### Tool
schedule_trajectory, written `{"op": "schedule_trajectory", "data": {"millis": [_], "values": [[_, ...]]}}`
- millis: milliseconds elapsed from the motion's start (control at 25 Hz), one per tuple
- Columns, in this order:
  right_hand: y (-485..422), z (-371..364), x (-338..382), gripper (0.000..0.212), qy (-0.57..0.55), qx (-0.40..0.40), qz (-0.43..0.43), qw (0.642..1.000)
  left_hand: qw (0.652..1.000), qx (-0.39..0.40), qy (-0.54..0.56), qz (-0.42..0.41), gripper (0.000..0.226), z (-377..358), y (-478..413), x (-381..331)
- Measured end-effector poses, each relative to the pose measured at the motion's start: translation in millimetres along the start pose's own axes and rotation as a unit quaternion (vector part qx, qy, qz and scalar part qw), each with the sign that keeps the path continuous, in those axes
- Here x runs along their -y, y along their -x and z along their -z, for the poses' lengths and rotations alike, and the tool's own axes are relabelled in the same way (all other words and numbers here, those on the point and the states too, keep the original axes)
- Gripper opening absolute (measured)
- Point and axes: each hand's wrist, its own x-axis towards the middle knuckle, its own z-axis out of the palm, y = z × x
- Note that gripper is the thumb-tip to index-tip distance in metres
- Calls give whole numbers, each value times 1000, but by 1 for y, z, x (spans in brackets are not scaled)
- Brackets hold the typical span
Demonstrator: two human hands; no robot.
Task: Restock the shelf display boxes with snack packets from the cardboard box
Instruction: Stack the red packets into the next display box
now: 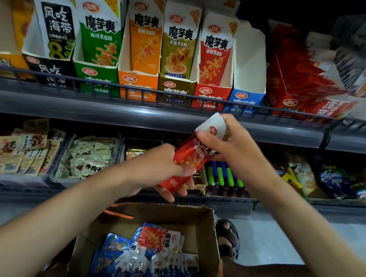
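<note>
Both hands hold a stack of red snack packets (189, 159) in front of the shelf edge. My left hand (169, 170) grips the stack's lower end from below. Its white top end is pinched by my right hand (229, 143). Right above stands the red display box (211, 96) with red packets in it. Beside it on the right, the blue display box (246, 100) shows only white inner walls. Below, the open cardboard box (203, 219) holds several blue packets (115, 255) and a few red packets (156, 237).
A row of display boxes in black (49, 68), green (95, 79), orange (138, 84) and olive (176, 88) stands behind the shelf's wire rail (115, 86). The lower shelf holds trays of other snacks (85, 157). A sandalled foot (228, 235) is beside the cardboard box.
</note>
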Motion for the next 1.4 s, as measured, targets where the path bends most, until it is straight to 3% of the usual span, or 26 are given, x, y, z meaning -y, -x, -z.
{"op": "schedule_trajectory", "data": {"millis": [200,320,480,680,760,840,920,960,1040,1080,1120,1240,1400], "values": [[2,29,8,20,-60,89,-58,992,989,141,-14,42,32,21,11,-11],[0,28,6,29,-90,92,-60,990,986,165,-2,39,34,27,13,-13],[0,24,7,36,-146,93,-61,983,990,137,5,17,36,29,11,-18],[-1,29,31,21,-118,30,-13,992,989,142,23,-20,34,32,8,-43],[-6,43,54,19,-95,-10,41,995,992,92,51,-72,34,31,7,-60],[-19,61,77,17,-68,-71,99,990,984,-28,110,-139,29,29,0,-74],[-36,79,95,15,-77,-138,150,976,951,-198,99,-214,17,27,-10,-83],[-46,85,100,16,-86,-172,167,967,923,-295,24,-247,12,28,-17,-83],[-65,94,104,18,-83,-226,180,954,818,-446,-242,-269,16,28,-29,-80],[-74,96,102,18,-74,-242,179,951,761,-475,-351,-270,23,27,-33,-78],[-82,97,99,18,-62,-259,178,947,725,-477,-417,-272,30,27,-38,-75],[-100,95,87,18,1,-299,168,939,696,-449,-497,-258,36,27,-51,-71],[-106,82,86,17,147,-280,143,938,705,-445,-496,-242,31,28,-58,-74]]}}
